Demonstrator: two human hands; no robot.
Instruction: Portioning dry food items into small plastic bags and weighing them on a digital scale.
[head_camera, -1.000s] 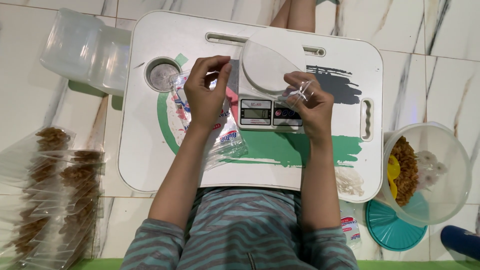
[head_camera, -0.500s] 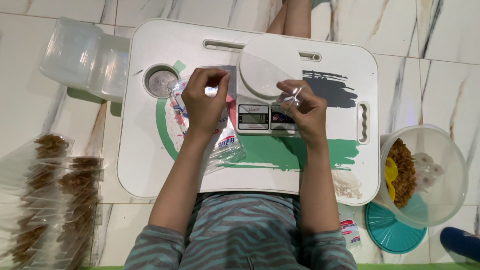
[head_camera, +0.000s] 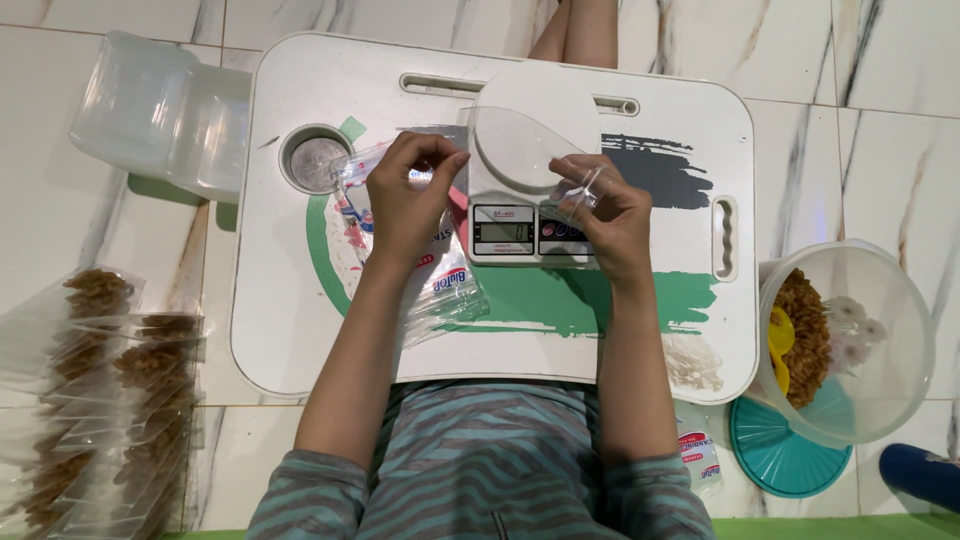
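Observation:
A white digital kitchen scale (head_camera: 520, 195) with a round platform stands in the middle of a white lap table (head_camera: 300, 330). A clear empty plastic pouch (head_camera: 515, 140) is stretched over the scale platform between my hands. My left hand (head_camera: 405, 200) pinches its left edge, and my right hand (head_camera: 605, 205) pinches its right edge. Under my left wrist lies a pack of clear printed plastic bags (head_camera: 440, 290).
A clear tub (head_camera: 850, 340) holding brown snack, a yellow scoop and white pieces sits at right on a teal lid (head_camera: 790, 455). Several filled snack pouches (head_camera: 110, 400) lie at lower left. Empty clear containers (head_camera: 150, 110) stand at upper left. A round recess (head_camera: 315, 158) is in the table.
Both hands have drawn the clear pouch up over the scale platform and spread it wider; the hands sit a little farther apart than before.

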